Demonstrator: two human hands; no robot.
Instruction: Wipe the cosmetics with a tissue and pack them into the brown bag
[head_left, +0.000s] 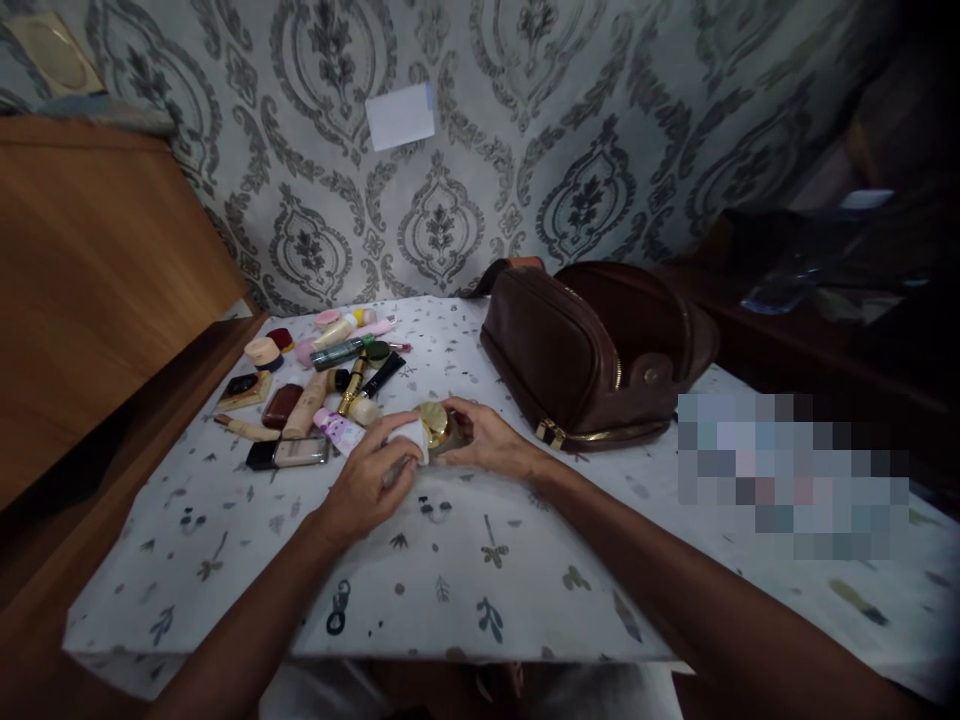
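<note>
Both my hands meet at the middle of a table with a white leaf-print cloth point(450, 580). My left hand point(371, 480) is closed round a small white pad or cloth point(415, 440) pressed against a round gold-lidded jar point(437, 425). My right hand point(487, 440) grips that jar from the right side, fingers curled round it. The jar lies tilted on the cloth, its gold face turned toward me.
A pile of several cosmetics point(322, 390), tubes, bottles, compacts and small pots, lies at the left back of the table. A brown leather toiletry bag point(592, 350) stands open at the right back. A wooden cabinet point(97, 280) rises on the left; patterned wallpaper behind.
</note>
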